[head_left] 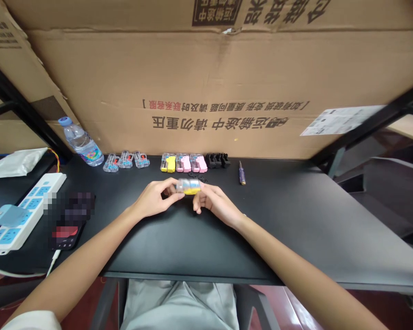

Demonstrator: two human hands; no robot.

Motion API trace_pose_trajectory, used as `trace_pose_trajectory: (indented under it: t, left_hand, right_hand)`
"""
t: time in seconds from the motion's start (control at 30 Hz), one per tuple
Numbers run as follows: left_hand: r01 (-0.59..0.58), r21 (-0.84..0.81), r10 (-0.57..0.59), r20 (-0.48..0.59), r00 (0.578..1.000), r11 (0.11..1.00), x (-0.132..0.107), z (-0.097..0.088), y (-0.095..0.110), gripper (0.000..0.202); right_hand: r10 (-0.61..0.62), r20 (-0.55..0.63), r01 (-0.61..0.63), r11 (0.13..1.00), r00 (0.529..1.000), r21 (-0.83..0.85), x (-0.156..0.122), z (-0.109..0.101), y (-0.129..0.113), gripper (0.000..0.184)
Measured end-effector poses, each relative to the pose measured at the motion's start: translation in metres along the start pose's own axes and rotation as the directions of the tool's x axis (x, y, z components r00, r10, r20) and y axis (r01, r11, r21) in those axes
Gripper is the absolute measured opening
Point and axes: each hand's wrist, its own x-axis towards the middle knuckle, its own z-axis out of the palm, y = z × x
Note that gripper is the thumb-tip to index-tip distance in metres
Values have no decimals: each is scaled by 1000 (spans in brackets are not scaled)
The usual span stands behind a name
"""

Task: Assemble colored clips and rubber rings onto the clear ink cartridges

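Observation:
Above the middle of the black table, a small clear plastic toy with a yellow lower part is held level between both hands. My left hand pinches its left end between thumb and fingers. At the right end, the fingers of my right hand press against it, the other fingers curled below. Just behind lie several small black rings, partly hidden. Farther back stand similar clear toys, one with a yellow gun-shaped part and two with pink parts. Fine detail of the held toy is blurred.
Black clips stand right of the pink pieces, then a screwdriver. Three clear cases and a water bottle are at back left. A power strip and phone lie left. Cardboard walls the back.

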Motion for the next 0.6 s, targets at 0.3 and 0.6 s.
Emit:
trace_pose_trajectory:
  t: [0.3, 0.6]
  left_hand:
    - [180, -257, -195, -35, 980, 950, 8, -15, 4, 34]
    - [219, -242, -227, -4, 974, 945, 6, -7, 6, 38]
  right_hand:
    - [-194, -218, 115, 937, 957, -330, -3, -1, -8, 55]
    - [-173, -175, 104, 933, 969, -345, -2, 2, -10, 54]
